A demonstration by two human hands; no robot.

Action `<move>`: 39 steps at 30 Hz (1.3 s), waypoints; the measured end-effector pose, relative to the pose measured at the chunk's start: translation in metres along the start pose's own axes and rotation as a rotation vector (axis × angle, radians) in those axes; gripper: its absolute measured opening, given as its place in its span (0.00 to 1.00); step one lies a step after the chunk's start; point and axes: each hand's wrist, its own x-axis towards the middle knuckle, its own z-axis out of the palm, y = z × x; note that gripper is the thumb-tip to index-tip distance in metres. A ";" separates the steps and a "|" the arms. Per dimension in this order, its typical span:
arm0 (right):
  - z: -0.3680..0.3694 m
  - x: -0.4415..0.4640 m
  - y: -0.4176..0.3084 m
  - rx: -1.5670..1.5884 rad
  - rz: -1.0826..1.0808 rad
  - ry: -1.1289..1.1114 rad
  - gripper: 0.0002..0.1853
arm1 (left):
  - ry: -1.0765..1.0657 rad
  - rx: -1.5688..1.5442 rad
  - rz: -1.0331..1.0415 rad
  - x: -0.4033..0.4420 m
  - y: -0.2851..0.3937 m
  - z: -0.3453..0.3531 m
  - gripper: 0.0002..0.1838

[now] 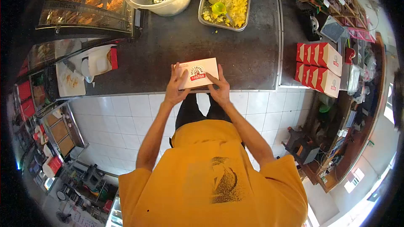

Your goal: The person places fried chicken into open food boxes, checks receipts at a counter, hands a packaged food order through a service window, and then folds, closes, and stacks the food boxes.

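A white and red cardboard food box (196, 68) with a printed chicken logo on its lid is held between both my hands at the front edge of the dark counter (168, 42). My left hand (176, 85) grips its left side, thumb on the lid and fingers along the edge. On the right side, my right hand (219, 86) has its thumb on the lid near the logo and its fingers round the edge. The lid looks closed, so whatever is inside is hidden.
At the back stand a translucent bowl (161, 6) and a tray of yellow food (245, 6) with a green scoop (218, 8). Stacked boxes (328, 56) sit right. A glass display case (86, 17) and a cutting board (69, 80) are left.
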 end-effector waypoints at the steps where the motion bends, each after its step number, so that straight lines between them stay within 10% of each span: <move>1: 0.010 -0.008 0.006 0.077 0.074 0.114 0.25 | 0.078 -0.043 -0.016 -0.006 0.003 0.010 0.39; 13: 0.005 -0.019 0.021 0.631 0.405 0.233 0.14 | 0.356 -0.279 -0.379 -0.033 0.015 0.041 0.22; 30: 0.007 0.057 -0.040 -0.752 -0.472 -0.387 0.25 | 0.055 -0.043 -0.292 -0.039 0.017 0.022 0.32; 34: 0.028 0.070 -0.015 -0.544 -0.537 -0.396 0.14 | 0.119 -0.193 -0.365 -0.037 0.021 0.020 0.07; 37: 0.007 0.074 -0.035 -0.625 -0.297 -0.577 0.14 | 0.190 -0.345 -0.297 -0.020 0.041 0.024 0.34; 39: -0.030 0.052 -0.048 -0.680 -0.452 -0.318 0.20 | 0.265 -0.425 -0.293 -0.009 0.062 0.029 0.34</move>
